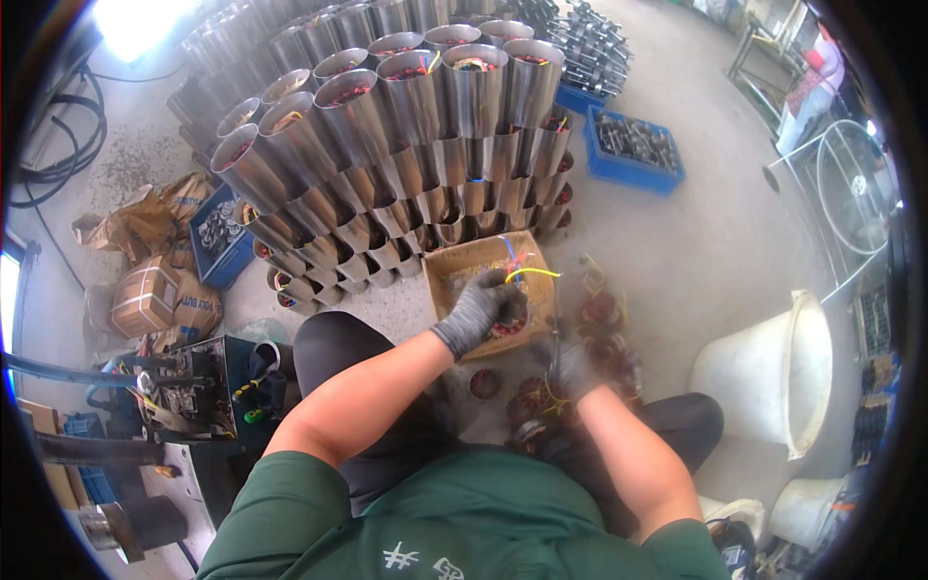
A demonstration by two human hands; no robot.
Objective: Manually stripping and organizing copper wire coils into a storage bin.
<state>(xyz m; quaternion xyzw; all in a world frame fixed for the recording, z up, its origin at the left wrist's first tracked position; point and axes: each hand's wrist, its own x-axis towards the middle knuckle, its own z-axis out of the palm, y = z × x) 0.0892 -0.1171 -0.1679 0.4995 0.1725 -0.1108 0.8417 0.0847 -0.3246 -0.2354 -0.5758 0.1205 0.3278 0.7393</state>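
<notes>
My left hand [481, 311], in a grey glove, is closed around a motor stator [509, 327] with reddish windings. Blue, red and yellow-green wires [532, 273] stick up from it. Just under that hand stands an open cardboard box [447, 263] with small bits inside. My right hand [574, 367], also gloved, is smeared by motion beside the box's right side; a thin dark shape shows at its fingers, too blurred to name. Several wound stators [601, 309] lie on the floor around it, and a single stator [483, 384] sits between my legs.
Stacked steel cylinders [411, 101] with wires inside rise beyond the box. Blue crates [633, 174] of metal parts stand at the far right. A white tub [759, 372] and a wire-guarded fan [855, 184] are to the right. A dark machine [217, 377] stands left, near a wrapped carton [145, 295].
</notes>
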